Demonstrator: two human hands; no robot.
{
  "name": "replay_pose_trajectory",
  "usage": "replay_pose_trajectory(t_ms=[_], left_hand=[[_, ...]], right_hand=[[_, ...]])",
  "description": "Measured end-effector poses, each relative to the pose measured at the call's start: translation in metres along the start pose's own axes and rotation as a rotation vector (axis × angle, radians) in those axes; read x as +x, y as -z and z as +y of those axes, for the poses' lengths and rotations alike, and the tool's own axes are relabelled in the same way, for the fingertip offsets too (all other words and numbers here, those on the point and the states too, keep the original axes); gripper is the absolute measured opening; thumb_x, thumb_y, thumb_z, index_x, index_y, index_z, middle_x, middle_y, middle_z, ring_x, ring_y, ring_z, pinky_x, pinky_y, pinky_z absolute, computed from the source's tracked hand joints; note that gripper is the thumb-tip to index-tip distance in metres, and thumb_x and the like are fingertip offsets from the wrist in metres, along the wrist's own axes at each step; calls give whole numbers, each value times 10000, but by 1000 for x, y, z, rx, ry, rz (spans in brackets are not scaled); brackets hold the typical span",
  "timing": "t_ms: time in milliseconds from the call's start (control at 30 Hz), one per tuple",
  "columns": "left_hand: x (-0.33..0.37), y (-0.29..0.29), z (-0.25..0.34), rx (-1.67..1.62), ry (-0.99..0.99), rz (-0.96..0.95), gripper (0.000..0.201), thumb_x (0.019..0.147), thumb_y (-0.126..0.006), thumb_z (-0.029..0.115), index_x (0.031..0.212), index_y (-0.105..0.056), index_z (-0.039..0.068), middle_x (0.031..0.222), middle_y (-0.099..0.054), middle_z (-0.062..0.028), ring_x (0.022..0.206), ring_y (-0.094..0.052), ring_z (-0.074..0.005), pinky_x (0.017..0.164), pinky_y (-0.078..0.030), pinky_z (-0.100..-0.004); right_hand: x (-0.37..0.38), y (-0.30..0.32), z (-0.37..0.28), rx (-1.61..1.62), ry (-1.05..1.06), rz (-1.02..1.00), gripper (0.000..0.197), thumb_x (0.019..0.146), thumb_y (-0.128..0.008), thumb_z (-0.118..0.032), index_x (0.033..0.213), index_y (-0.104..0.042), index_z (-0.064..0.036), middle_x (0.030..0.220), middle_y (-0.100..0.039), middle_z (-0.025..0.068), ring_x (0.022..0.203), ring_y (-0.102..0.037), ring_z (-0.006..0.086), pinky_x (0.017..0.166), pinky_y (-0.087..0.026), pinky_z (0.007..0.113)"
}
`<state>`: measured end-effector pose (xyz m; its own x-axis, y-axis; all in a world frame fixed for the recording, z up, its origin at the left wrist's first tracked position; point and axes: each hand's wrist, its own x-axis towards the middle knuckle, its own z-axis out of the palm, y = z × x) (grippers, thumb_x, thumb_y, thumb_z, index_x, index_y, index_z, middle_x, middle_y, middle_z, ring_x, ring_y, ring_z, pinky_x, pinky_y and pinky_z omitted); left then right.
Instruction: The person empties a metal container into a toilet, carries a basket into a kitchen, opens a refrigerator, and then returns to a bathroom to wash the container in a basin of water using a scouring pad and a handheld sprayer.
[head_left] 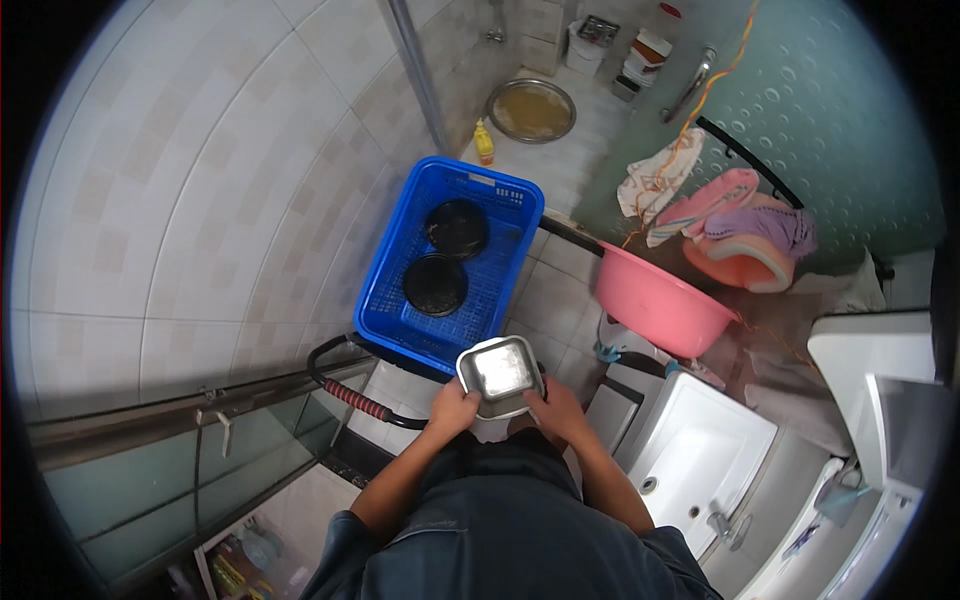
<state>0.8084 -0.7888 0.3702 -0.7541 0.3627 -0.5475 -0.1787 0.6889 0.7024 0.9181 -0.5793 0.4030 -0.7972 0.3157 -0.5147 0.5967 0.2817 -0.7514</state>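
A small square metal tin (502, 368) with rounded corners is held in front of my body, its open top facing up. My left hand (455, 408) grips the near left rim, thumb on the edge. My right hand (556, 408) grips the near right rim the same way. Just ahead stands a blue plastic basket (378, 290). Two round black pans lie inside it, a far pan (457, 228) and a near pan (435, 285). The fingers under the tin are hidden.
The basket rests by a black cart handle with a red grip (357, 400). At right are a pink basin (660, 300) and a white sink (690, 440). Beyond the basket stand a yellow bottle (484, 143) and a round metal tray of cloudy liquid (531, 110).
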Motion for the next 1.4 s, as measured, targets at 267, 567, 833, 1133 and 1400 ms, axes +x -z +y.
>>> replay_pose_trajectory(t_ms=[267,567,833,1133,1400], left_hand=[[13,-9,37,-255,84,6,483,908,-580,351,1201,-615,-32,958,-688,-273,927,-683,-387,809,-530,-441],[8,70,-81,998,246,-21,552,867,-614,456,1191,-633,11,1244,-632,-193,1293,-486,-366,1147,-175,-594],[15,82,-80,957,472,-261,533,910,-547,491,1123,-663,16,1077,-713,-189,1133,-632,-319,1154,-179,-512],[35,94,-90,878,593,-370,552,904,-527,499,1125,-685,18,1131,-690,-211,1152,-623,-315,1153,-233,-451],[47,98,-84,923,734,-509,578,908,-483,496,1217,-654,39,1246,-648,-194,1254,-560,-322,1204,-145,-458]], right_hand=[[68,33,27,-259,56,-17,354,869,-516,-246,1025,-602,60,971,-631,326,971,-592,503,860,-463,541],[176,82,70,-292,-242,10,372,869,-521,-237,1032,-617,84,1067,-627,344,1054,-597,488,934,-462,511],[274,135,37,-142,-330,100,373,861,-535,-199,999,-611,140,908,-651,345,835,-671,444,774,-510,493],[324,188,-19,116,-421,177,178,871,-496,-148,898,-576,9,633,-574,101,439,-503,148,343,-369,301],[378,227,-4,7,-401,121,183,878,-478,-143,885,-551,25,667,-592,123,478,-533,166,387,-403,309]])
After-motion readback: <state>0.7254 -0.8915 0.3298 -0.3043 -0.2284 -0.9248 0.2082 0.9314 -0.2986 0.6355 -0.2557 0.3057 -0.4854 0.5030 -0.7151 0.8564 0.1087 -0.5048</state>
